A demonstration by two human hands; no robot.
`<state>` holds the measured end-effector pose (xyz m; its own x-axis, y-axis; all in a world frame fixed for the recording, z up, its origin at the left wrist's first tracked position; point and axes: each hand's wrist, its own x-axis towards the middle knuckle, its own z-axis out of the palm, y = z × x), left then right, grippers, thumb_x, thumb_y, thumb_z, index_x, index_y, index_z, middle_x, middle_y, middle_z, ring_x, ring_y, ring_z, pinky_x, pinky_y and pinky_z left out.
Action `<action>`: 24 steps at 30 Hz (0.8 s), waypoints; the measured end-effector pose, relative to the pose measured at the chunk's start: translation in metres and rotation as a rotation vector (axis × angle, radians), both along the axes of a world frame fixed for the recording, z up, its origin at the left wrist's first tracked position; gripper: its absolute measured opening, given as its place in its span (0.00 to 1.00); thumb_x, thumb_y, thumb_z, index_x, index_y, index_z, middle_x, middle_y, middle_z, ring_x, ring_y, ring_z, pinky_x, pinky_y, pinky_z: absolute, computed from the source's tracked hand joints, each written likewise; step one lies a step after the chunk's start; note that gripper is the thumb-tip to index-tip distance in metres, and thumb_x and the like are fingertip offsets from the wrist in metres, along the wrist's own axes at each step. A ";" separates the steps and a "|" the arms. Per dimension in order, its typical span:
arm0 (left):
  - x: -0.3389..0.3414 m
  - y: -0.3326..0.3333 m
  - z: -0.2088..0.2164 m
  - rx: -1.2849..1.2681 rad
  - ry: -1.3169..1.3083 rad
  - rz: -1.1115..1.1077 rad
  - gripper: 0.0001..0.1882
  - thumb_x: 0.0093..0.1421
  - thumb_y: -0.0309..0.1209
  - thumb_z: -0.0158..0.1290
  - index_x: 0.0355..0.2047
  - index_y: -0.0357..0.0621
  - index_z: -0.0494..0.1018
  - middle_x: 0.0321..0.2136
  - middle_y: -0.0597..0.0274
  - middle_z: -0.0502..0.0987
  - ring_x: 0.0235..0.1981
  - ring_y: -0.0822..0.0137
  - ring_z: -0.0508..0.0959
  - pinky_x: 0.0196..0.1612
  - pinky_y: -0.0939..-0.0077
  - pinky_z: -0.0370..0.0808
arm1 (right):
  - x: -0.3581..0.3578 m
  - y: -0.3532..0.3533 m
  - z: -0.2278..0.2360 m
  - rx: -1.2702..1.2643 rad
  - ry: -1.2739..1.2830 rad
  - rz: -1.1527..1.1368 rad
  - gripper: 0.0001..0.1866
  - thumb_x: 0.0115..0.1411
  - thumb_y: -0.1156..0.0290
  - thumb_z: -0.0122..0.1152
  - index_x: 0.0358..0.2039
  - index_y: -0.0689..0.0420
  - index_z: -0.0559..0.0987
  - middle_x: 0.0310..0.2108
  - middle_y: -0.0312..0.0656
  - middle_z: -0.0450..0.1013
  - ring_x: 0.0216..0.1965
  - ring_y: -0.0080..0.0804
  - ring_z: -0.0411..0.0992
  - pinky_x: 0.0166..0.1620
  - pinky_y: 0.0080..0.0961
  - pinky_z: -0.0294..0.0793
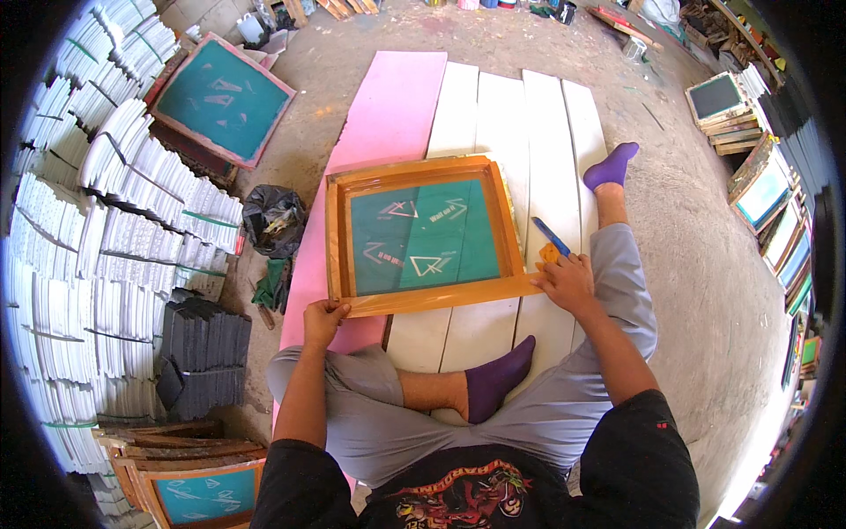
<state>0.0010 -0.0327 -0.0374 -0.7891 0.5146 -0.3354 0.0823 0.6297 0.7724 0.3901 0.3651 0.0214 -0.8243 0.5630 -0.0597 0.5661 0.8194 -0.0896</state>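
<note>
A wooden screen-printing frame (pixel 336 231) with a green mesh (pixel 423 236) bearing white triangular and lettered marks lies on the boards in front of me. Along its near edge runs a glossy brown strip (pixel 441 298) that looks like packing tape. At the near left corner my left hand (pixel 324 321) pinches the strip against the frame. The strip's right end passes beyond the frame to my right hand (pixel 567 282), whose fingers are closed on it. Just past that hand lie a blue cutter knife (pixel 550 235) and a crumpled orange-brown piece (pixel 551 252).
My legs in grey trousers flank the pink board (pixel 388 106) and white planks (pixel 456 106). Tall stacks of white sheets (pixel 132 238) line the left, by a black bag (pixel 274 219). Another green screen frame (pixel 225 101) leans behind. More frames (pixel 762 189) stand at right.
</note>
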 end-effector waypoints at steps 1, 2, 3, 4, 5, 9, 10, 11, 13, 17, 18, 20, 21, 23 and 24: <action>0.001 0.001 0.002 -0.017 0.002 0.012 0.13 0.58 0.34 0.69 0.30 0.33 0.84 0.21 0.59 0.82 0.19 0.72 0.78 0.24 0.75 0.75 | 0.000 0.000 -0.005 0.046 0.054 0.011 0.24 0.60 0.41 0.63 0.45 0.45 0.86 0.40 0.39 0.80 0.48 0.39 0.75 0.58 0.48 0.63; 0.002 0.002 0.004 -0.034 0.005 0.025 0.13 0.58 0.33 0.69 0.31 0.32 0.84 0.22 0.58 0.83 0.19 0.73 0.78 0.25 0.75 0.75 | -0.001 -0.002 -0.010 0.092 0.108 0.023 0.23 0.59 0.41 0.65 0.42 0.46 0.87 0.38 0.39 0.79 0.46 0.39 0.74 0.57 0.47 0.63; 0.003 0.003 0.005 -0.048 0.027 0.008 0.13 0.57 0.33 0.70 0.31 0.32 0.84 0.22 0.57 0.83 0.20 0.72 0.78 0.26 0.74 0.76 | -0.002 -0.003 -0.013 0.137 0.162 0.035 0.23 0.57 0.41 0.67 0.38 0.47 0.87 0.36 0.38 0.78 0.45 0.38 0.74 0.57 0.45 0.62; 0.003 0.003 0.006 -0.062 0.049 -0.009 0.13 0.57 0.33 0.70 0.31 0.32 0.84 0.22 0.56 0.83 0.20 0.71 0.79 0.26 0.73 0.76 | 0.000 -0.003 -0.016 0.139 0.153 0.032 0.23 0.57 0.41 0.67 0.39 0.47 0.87 0.36 0.39 0.78 0.45 0.38 0.74 0.57 0.46 0.62; 0.004 0.003 0.006 -0.077 0.069 -0.025 0.13 0.56 0.33 0.70 0.32 0.32 0.85 0.22 0.55 0.83 0.20 0.70 0.79 0.27 0.72 0.77 | -0.001 -0.004 -0.015 0.139 0.143 0.031 0.23 0.57 0.41 0.67 0.39 0.47 0.87 0.36 0.39 0.79 0.45 0.38 0.74 0.57 0.46 0.62; 0.005 0.002 0.007 -0.144 0.164 -0.067 0.15 0.55 0.35 0.71 0.33 0.33 0.85 0.24 0.50 0.84 0.24 0.63 0.83 0.32 0.67 0.79 | 0.002 -0.008 -0.019 0.145 0.157 0.010 0.22 0.57 0.42 0.67 0.39 0.47 0.87 0.36 0.40 0.79 0.46 0.39 0.74 0.58 0.47 0.61; 0.005 0.002 0.007 -0.141 0.183 -0.077 0.15 0.55 0.36 0.71 0.33 0.34 0.85 0.24 0.49 0.84 0.25 0.62 0.84 0.33 0.66 0.80 | 0.003 -0.007 -0.019 0.086 0.088 -0.024 0.24 0.59 0.41 0.65 0.43 0.47 0.86 0.40 0.41 0.79 0.48 0.41 0.74 0.60 0.49 0.61; 0.005 0.002 0.008 -0.137 0.202 -0.088 0.15 0.55 0.36 0.71 0.33 0.34 0.85 0.25 0.49 0.85 0.26 0.60 0.85 0.34 0.65 0.80 | 0.001 -0.008 -0.011 0.028 0.019 -0.059 0.26 0.60 0.40 0.64 0.47 0.46 0.86 0.44 0.43 0.79 0.50 0.43 0.74 0.61 0.50 0.60; 0.007 0.003 0.009 -0.169 0.203 -0.077 0.15 0.55 0.36 0.71 0.34 0.35 0.85 0.26 0.48 0.85 0.27 0.59 0.86 0.35 0.65 0.80 | -0.003 -0.010 -0.008 -0.008 -0.014 -0.112 0.26 0.61 0.40 0.63 0.48 0.46 0.86 0.44 0.43 0.80 0.50 0.43 0.74 0.62 0.52 0.60; 0.008 0.007 0.011 -0.167 0.217 -0.089 0.15 0.55 0.37 0.71 0.33 0.35 0.86 0.26 0.48 0.85 0.28 0.59 0.86 0.35 0.65 0.80 | -0.007 -0.017 -0.008 0.035 0.067 -0.181 0.24 0.59 0.41 0.64 0.42 0.46 0.88 0.39 0.42 0.79 0.48 0.41 0.74 0.61 0.54 0.59; 0.008 0.006 0.011 -0.170 0.224 -0.094 0.15 0.55 0.37 0.71 0.33 0.35 0.86 0.26 0.49 0.85 0.28 0.59 0.86 0.35 0.65 0.80 | -0.009 -0.018 -0.007 0.033 0.071 -0.194 0.25 0.58 0.40 0.64 0.43 0.46 0.89 0.40 0.42 0.79 0.49 0.41 0.74 0.62 0.55 0.59; 0.007 0.005 0.011 -0.175 0.238 -0.102 0.16 0.55 0.37 0.71 0.33 0.35 0.86 0.25 0.50 0.85 0.27 0.59 0.86 0.35 0.65 0.80 | -0.013 -0.023 0.000 0.013 0.008 -0.215 0.29 0.59 0.36 0.62 0.46 0.47 0.88 0.45 0.43 0.79 0.54 0.42 0.71 0.64 0.55 0.57; 0.007 0.005 0.010 -0.181 0.236 -0.089 0.15 0.55 0.37 0.71 0.33 0.35 0.86 0.25 0.50 0.85 0.27 0.59 0.86 0.34 0.65 0.80 | -0.015 -0.025 0.002 0.003 -0.023 -0.224 0.31 0.60 0.34 0.60 0.47 0.48 0.88 0.47 0.44 0.79 0.56 0.43 0.70 0.65 0.55 0.56; 0.006 0.004 0.010 -0.193 0.233 -0.061 0.15 0.55 0.38 0.71 0.32 0.36 0.86 0.24 0.50 0.85 0.26 0.60 0.85 0.34 0.66 0.80 | -0.018 -0.026 0.000 0.012 -0.065 -0.229 0.33 0.59 0.33 0.60 0.47 0.49 0.88 0.47 0.44 0.78 0.56 0.43 0.70 0.65 0.57 0.55; 0.007 0.003 0.011 -0.186 0.213 -0.049 0.15 0.55 0.38 0.71 0.32 0.35 0.86 0.24 0.51 0.85 0.25 0.61 0.85 0.33 0.66 0.79 | -0.020 -0.026 0.000 0.017 -0.086 -0.232 0.33 0.59 0.33 0.60 0.47 0.49 0.87 0.47 0.44 0.78 0.56 0.44 0.70 0.65 0.57 0.55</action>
<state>0.0078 -0.0293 -0.0266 -0.8278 0.4989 -0.2567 0.2641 0.7501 0.6063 0.3705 0.3392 0.0211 -0.6653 0.7379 -0.1131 0.7441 0.6678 -0.0203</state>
